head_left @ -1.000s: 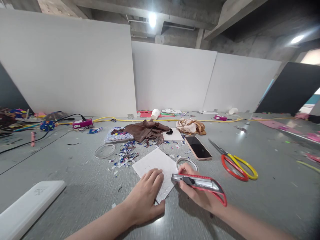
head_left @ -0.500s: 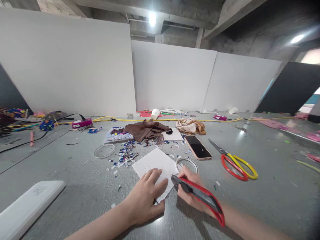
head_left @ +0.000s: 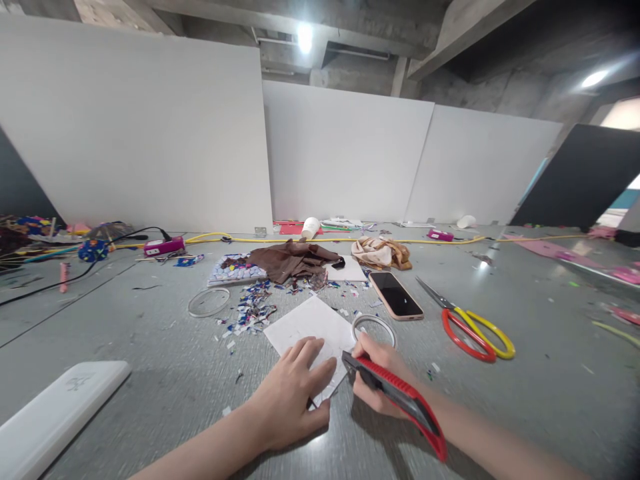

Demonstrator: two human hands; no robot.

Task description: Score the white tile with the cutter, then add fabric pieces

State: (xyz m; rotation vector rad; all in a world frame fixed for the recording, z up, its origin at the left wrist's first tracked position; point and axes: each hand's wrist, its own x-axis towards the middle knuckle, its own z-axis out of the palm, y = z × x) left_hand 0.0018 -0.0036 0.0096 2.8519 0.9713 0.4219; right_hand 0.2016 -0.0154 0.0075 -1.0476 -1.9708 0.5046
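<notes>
Since 1 second ago I have tipped the knife [head_left: 397,399] from lying level across my right hand [head_left: 380,380] to slanting down, its tip now at the right edge of the sheet [head_left: 310,327] in the lower centre of the frame, so the cut looks ready to begin. My right fingers are wrapped tight round the red handle. My left hand [head_left: 293,393] lies flat with fingers spread, pressing the sheet's near corner to the table [head_left: 125,333], with a ring [head_left: 374,327] just beyond the knife.

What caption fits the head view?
Left hand flat on white sheet; right hand grips red utility knife at its edge.
</notes>
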